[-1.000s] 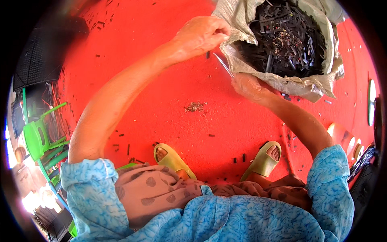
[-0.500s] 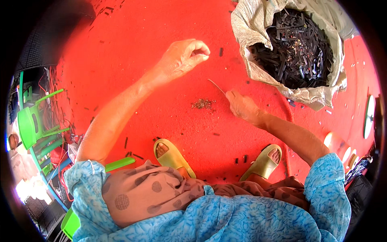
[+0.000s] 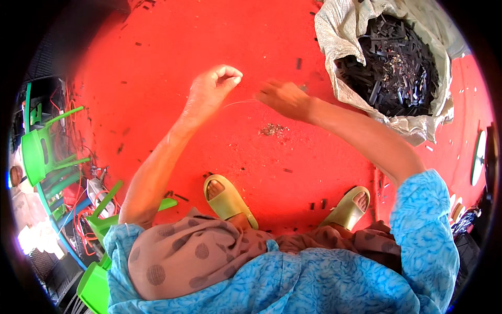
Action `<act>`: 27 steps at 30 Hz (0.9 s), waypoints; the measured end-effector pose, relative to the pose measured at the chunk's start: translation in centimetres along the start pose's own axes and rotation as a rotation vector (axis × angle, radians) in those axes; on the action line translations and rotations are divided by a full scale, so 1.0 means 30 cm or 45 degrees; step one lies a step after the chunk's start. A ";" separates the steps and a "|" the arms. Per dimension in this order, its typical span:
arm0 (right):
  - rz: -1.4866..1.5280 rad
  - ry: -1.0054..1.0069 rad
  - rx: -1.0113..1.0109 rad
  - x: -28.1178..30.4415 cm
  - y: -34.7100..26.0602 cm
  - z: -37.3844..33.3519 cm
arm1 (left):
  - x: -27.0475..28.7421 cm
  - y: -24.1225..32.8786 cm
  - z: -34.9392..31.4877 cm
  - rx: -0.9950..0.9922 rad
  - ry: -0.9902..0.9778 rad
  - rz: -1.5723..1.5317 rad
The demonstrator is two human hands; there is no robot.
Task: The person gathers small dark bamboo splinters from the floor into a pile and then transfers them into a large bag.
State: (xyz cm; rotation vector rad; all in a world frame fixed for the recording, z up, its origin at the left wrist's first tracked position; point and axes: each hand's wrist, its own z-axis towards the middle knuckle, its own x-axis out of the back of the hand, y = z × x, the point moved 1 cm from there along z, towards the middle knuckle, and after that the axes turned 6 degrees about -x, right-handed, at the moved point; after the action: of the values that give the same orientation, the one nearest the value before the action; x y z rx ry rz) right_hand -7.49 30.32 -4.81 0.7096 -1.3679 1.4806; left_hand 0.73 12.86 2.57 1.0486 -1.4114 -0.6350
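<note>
My left hand is raised over the red floor covering, thumb and forefinger pinched together. What is between those fingertips, if anything, is too small to make out. My right hand, smeared by motion, is closed around a thin pale stick-like strand whose free end points toward my left wrist. Below the right hand, a small heap of brown crumbs lies on the floor covering. Beyond that hand, at the upper right, stands an open woven sack filled with black strips and some brown bits.
My feet wear olive-yellow slides, planted apart in front of me. Green plastic chairs and tangled cables stand along the left side. Loose black scraps are scattered over the floor. A round white disc shows at the far right.
My right hand has swung up and left with the strand, coming close to my left hand. The left hand has shifted left and slightly down, still pinched. The view has shifted slightly.
</note>
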 end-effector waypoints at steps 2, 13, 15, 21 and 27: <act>-0.043 0.003 0.078 -0.041 0.002 0.102 | 0.016 -0.015 -0.002 0.000 0.050 -0.086; -0.189 -0.121 0.459 -0.063 -0.042 0.007 | 0.041 -0.052 -0.026 -0.078 0.034 -0.060; -0.113 -0.199 0.466 -0.054 -0.027 -0.032 | 0.034 -0.050 -0.025 -0.098 0.037 -0.054; -0.025 -0.172 0.470 -0.023 0.022 -0.127 | 0.026 -0.036 -0.038 -0.104 0.035 0.035; -0.048 -0.185 0.385 0.038 0.011 -0.117 | 0.045 -0.028 -0.052 -0.112 0.060 0.025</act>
State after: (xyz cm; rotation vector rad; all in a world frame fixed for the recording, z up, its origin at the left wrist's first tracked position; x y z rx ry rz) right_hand -7.57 34.01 -4.65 1.0459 -1.2413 1.6502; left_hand 2.57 11.65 2.71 0.9732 -1.3398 -0.6487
